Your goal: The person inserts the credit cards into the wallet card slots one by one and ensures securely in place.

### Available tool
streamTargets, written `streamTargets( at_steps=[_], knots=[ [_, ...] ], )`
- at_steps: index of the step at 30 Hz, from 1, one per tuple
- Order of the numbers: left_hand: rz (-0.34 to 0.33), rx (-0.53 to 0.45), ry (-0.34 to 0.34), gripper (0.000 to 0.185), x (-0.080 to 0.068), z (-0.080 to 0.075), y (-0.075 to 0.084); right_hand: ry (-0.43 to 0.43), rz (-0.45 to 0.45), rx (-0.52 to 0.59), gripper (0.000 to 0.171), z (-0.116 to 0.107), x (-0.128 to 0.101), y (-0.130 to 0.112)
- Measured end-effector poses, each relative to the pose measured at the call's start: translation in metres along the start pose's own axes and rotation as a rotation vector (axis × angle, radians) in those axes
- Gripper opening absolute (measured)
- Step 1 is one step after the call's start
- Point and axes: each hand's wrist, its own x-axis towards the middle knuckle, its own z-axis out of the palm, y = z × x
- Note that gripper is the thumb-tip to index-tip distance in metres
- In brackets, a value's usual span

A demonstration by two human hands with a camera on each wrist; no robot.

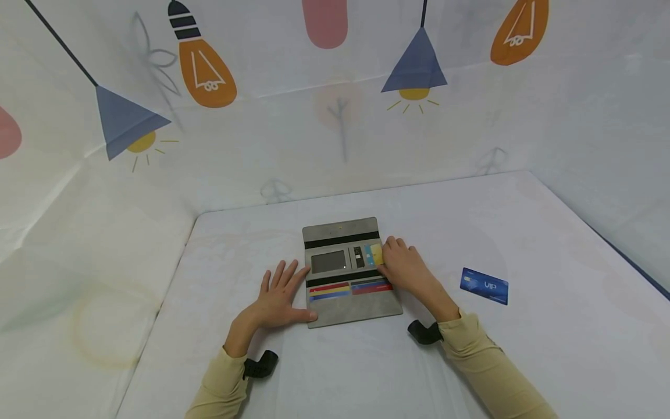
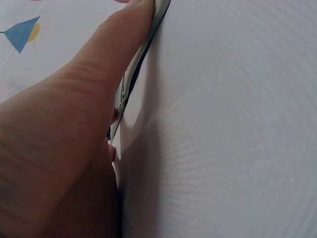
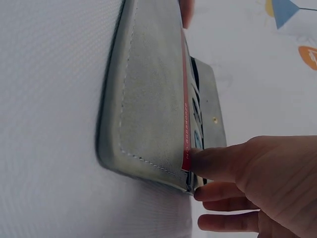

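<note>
A grey wallet lies unfolded on the white-covered table, with several cards in its slots. Along its left edge rests my left hand, fingers spread; the thumb touches the lower left corner. My right hand is at the wallet's right edge, its fingers curled at a yellow-and-blue card in the upper right part, hiding that card's right end. In the right wrist view, the right thumb overlaps the end of a red card, with the other fingers around the wallet's edge.
A blue VIP card lies on the table right of my right forearm. White cloth walls printed with lamps and bulbs stand behind and beside the table. A black wrist device sits at each sleeve cuff.
</note>
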Motion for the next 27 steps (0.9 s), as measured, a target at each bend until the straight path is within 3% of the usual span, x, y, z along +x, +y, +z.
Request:
streamTargets(
  at_steps=[17, 27],
  knots=[
    [-0.005, -0.018, -0.007, 0.104, -0.0001, -0.0012, 0.0001, 0.033, -0.061, 0.015, 0.037, -0.0003, -0.0015, 0.0013],
    [-0.006, -0.014, -0.013, 0.105, -0.0004, -0.0016, 0.0001, 0.006, -0.089, -0.007, 0.037, -0.0004, 0.0008, 0.0007]
  ],
)
